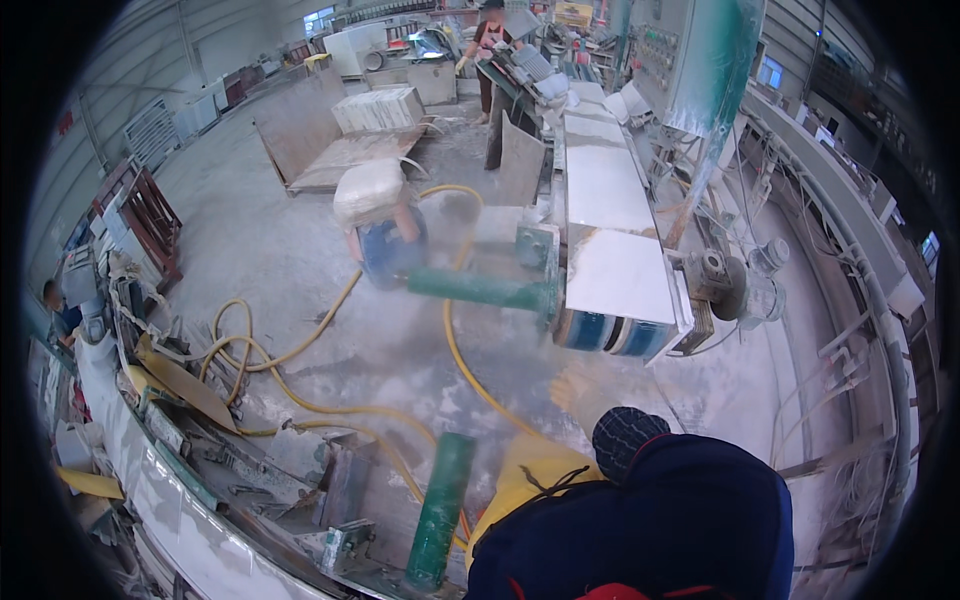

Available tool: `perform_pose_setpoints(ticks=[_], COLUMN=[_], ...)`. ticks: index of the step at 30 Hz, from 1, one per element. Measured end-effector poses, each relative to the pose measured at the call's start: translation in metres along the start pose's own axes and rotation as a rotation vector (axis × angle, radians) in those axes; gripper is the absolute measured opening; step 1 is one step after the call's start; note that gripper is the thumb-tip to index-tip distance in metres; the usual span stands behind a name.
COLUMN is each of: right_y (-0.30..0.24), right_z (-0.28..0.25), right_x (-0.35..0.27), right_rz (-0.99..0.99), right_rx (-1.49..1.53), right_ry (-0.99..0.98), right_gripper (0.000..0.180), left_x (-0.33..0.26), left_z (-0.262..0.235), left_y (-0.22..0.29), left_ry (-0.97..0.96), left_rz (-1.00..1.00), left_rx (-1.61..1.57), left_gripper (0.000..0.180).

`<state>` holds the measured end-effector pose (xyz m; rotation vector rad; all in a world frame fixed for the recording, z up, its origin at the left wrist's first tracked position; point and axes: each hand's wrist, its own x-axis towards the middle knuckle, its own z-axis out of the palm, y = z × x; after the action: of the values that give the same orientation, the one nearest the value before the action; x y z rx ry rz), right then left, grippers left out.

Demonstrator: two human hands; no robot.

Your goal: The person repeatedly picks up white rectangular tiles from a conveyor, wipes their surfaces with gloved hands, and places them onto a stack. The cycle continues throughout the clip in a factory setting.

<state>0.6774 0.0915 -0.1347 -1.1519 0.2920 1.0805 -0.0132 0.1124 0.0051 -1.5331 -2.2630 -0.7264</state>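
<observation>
My right hand (625, 440) wears a dark knitted glove and sticks out of a wide dark blue sleeve (690, 520) at the bottom edge. The glove looks rounded, its fingers are hidden, and nothing shows in it. A yellow apron (525, 480) lies just left of the sleeve. The hand hovers over the dusty floor, a little short of the near end of a roller conveyor (600, 330). On the conveyor rests a white stone slab (620, 272), with another slab (605, 185) behind it. My left hand is out of view.
A green beam (480, 290) juts left from the conveyor and a green post (440, 505) stands near me. Yellow hoses (300, 400) snake over the floor. A blue machine topped by a white sack (385, 240), stacked slabs (378, 108), a far worker (490, 40).
</observation>
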Motion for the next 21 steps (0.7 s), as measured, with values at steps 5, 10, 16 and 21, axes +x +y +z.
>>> perform_pose_setpoints(ticks=[5, 10, 16, 21], right_y=[0.023, 0.054, 0.126, 0.145], right_z=[0.058, 0.133, 0.198, 0.216], right_x=[-0.018, -0.025, -0.002, -0.029], right_rz=[0.064, 0.137, 0.357, 0.549], right_rx=[-0.175, -0.279, -0.412, -0.446], right_ry=[-0.106, -0.268, -0.736, -0.635], right_gripper=[0.046, 0.043, 0.022, 0.023], left_x=[0.003, 0.004, -0.010, -0.011], left_z=[0.005, 0.009, 0.010, 0.012], left_y=[-0.017, -0.040, -0.062, -0.058], left_ry=[-0.018, -0.051, -0.096, -0.052], left_rz=[-0.008, -0.053, -0.123, -0.175], left_rx=[0.036, 0.063, 0.089, 0.069], left_gripper=[0.050, 0.051, 0.051, 0.046])
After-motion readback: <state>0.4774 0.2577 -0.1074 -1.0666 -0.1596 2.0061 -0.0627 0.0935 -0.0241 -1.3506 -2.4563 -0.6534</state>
